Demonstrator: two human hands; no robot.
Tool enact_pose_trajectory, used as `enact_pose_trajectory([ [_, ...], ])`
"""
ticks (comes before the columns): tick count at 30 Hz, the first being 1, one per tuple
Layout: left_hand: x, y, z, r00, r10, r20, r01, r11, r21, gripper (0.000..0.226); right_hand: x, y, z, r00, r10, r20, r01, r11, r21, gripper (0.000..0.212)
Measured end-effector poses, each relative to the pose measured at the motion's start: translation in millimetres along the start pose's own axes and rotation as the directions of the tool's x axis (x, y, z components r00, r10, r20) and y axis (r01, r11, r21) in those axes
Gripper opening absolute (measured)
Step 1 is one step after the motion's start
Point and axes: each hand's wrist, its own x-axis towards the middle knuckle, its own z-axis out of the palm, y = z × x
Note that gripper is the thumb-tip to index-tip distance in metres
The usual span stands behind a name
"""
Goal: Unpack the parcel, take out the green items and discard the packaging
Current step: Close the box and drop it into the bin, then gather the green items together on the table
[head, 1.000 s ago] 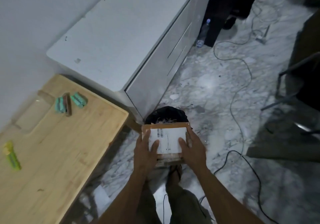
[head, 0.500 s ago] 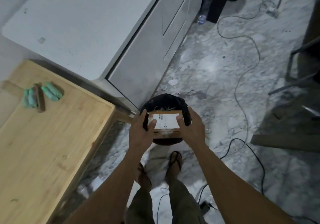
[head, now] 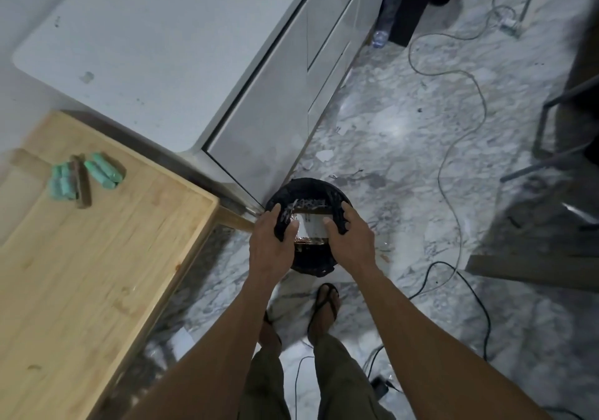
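**Parcel box lowered into the black bin**

Since the earlier frames, both hands had carried the cardboard box [head: 309, 225] downward, from just above the black bin [head: 306, 189] to inside its mouth, where its white label faced up. The left hand [head: 274, 243] lay at the box's left side with its thumb across the label's left edge and its fingers curled down over the bin's rim; the hand hid whether those fingers pressed the box or only the bin liner. The right hand [head: 351, 239] mirrored it on the right, thumb touching the label's right edge, fingers bent and close together over the rim. Neither hand was spread flat; both cupped the box between them.

The bin stood on the marble floor [head: 405, 147], just beside the near corner of the white cabinet [head: 155, 46] and just right of the wooden table [head: 97, 273]. On the table's far left part lay the green items [head: 103, 170], in two small clusters on either side of a brown strip [head: 81, 183], well apart from the hands.
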Motion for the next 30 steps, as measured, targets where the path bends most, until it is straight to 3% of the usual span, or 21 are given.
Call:
enact_pose_trajectory([
  [4,-15.2,12.2,-24.1,0.999,-0.014,-0.038,0.013,1.0,-0.027,0.055,-13.9,-24.4,2.9,0.999,-0.04,0.019,0.041,0.999,-0.032,0.055],
  [8,-32.0,25.3,-62.5,0.992,-0.003,-0.123,-0.008,0.996,-0.085,0.033,-28.1,-65.0,15.7,0.994,-0.094,0.063,0.097,0.994,-0.058,0.046],
  [16,-40.9,-13.5,-156.7,0.937,-0.123,-0.327,0.07,0.983,-0.168,0.045,-48.1,-166.2,87.5,0.936,-0.268,0.23,0.302,0.945,-0.128,0.024],
  [23,-25.4,-81.3,-239.8,0.82,-0.281,-0.499,0.19,0.956,-0.225,0.046,-54.7,-241.4,182.9,0.824,-0.371,0.429,0.475,0.865,-0.164,0.029],
  [30,9.9,-162.8,-324.6,0.639,-0.406,-0.653,0.276,0.914,-0.299,0.061,-51.5,-277.6,294.7,0.836,-0.42,0.354,0.531,0.784,-0.321,0.05],
])
